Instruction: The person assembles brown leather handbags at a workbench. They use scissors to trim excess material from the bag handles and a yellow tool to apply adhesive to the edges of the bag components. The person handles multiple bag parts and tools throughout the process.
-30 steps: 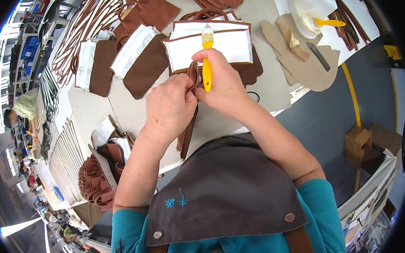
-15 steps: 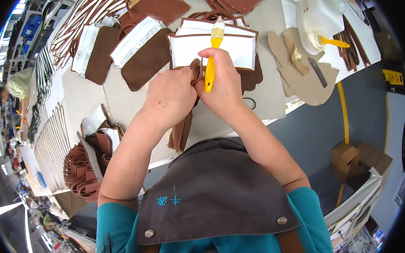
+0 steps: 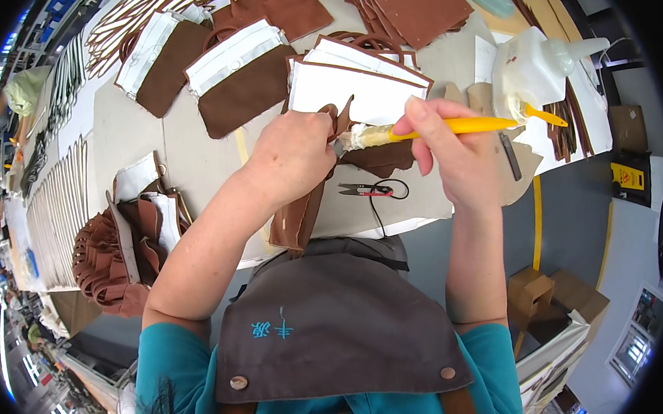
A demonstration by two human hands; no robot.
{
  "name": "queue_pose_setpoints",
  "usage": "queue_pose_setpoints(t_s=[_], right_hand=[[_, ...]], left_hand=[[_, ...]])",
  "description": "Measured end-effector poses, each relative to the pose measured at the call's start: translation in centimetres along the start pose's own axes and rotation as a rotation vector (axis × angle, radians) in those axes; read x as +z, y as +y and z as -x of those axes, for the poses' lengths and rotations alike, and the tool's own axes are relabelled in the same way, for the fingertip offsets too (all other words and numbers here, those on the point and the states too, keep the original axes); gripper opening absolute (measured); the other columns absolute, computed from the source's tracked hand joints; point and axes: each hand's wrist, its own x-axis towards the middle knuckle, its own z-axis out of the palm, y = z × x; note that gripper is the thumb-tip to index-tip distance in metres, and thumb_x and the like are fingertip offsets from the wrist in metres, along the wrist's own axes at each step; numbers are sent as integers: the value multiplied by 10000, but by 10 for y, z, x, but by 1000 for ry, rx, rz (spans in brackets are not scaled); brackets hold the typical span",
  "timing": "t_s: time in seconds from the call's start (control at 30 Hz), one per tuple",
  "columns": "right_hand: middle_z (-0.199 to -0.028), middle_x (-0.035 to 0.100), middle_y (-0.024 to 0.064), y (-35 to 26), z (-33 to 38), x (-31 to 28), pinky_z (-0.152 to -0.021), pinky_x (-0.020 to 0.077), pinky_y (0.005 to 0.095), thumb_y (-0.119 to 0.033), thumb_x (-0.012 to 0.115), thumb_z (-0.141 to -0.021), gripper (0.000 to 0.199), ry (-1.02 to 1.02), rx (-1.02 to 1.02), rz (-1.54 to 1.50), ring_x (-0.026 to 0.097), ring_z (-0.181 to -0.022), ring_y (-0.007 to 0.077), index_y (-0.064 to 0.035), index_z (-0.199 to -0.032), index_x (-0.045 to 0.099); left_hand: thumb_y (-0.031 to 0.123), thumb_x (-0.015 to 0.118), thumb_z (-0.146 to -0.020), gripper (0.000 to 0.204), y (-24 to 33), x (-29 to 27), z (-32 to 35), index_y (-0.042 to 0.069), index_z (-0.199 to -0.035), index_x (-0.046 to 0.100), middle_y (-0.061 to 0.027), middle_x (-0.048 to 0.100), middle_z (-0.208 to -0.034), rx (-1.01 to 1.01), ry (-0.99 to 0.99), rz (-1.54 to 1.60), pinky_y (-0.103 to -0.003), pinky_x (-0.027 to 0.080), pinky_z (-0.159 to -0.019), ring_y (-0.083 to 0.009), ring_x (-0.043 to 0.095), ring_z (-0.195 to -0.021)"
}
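While the left hand (image 3: 293,155) pinches a brown leather strip (image 3: 298,219), the right hand (image 3: 453,150) holds a yellow-handled brush (image 3: 427,128).

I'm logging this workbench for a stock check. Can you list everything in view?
brown strip: one, brown, hanging from the left hand over the table edge
brush: one, yellow handle, pale bristles, in the right hand
snips: one, red and black, on the table below the brush
glue bottle: one, white, upper right of the table
brown panels with white liners: several, laid out on the upper table
stacked brown pieces: one pile, top edge
brown straps: a bunch, left table edge
cardboard boxes: two, tan, on the floor at right
apron: one, grey-brown
left hand: grips the strip
right hand: holds the brush
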Motion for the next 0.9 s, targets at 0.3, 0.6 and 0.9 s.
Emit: queue_pose_setpoints(t_s=[0.3, 0.6, 0.9], right_hand=[[-509, 496, -27, 11, -12, 12, -398, 279, 194, -327, 670, -871, 344, -18, 25, 38, 384, -409, 32, -28, -700, 670], [-471, 520, 21, 3, -20, 15, -451, 352, 275, -378, 663, -817, 350, -90, -9, 292, 451, -437, 103, -53, -694, 704], [-475, 534, 23, -2, -37, 20, -425, 372, 245, -412, 658, -817, 398, -357, -43, 457, 498, -410, 93, -36, -687, 674]], left_hand=[[48, 571, -732, 126, -2, 2, 0, -39, -809, 621, -208, 640, -748, 2, -15, -5, -429, 488, -697, -364, 625, -733], [65, 545, -759, 158, 6, -3, 1, -32, -842, 638, -208, 648, -794, -18, -90, 22, -434, 493, -750, -359, 634, -779], [99, 558, -753, 200, -3, -2, -1, -45, -874, 626, -211, 641, -792, -60, -132, 201, -407, 493, -730, -351, 623, -755]])
